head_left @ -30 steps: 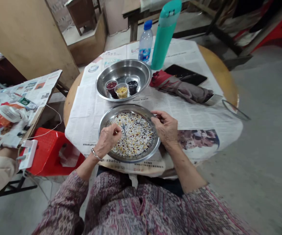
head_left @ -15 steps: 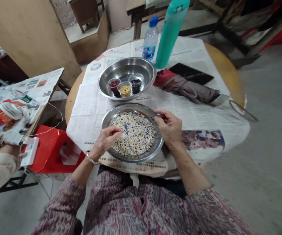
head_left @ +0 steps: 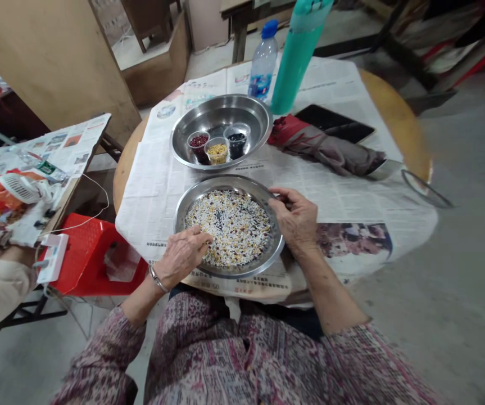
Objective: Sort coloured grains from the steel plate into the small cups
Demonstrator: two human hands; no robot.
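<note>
A round steel plate (head_left: 182,211) in front of me holds a spread layer of mixed grains (head_left: 236,230), mostly white with yellow, dark red and black bits. My left hand (head_left: 185,250) is over the plate's near left part, fingertips pinched together at the grains. Whatever they hold is too small to see. At the right rim is my right hand (head_left: 296,219), its fingers curled and thumb closed against them; what is between them is hidden. Behind the plate, a steel basin (head_left: 185,124) contains clear cups of dark red beans (head_left: 199,142), yellow kernels (head_left: 217,152) and black beans (head_left: 236,140).
Newspaper (head_left: 141,185) covers the round table. Beyond the basin stand a blue-capped bottle (head_left: 263,62) and a teal flask (head_left: 299,62). A folded umbrella (head_left: 330,147) and a dark tablet-like slab (head_left: 337,122) lie right. A red stool (head_left: 86,259) and another person's arm (head_left: 4,281) are left.
My left hand has turned and lowered toward the grains at the plate's near left. My right hand stays by the right rim. The whole view has shifted slightly.
</note>
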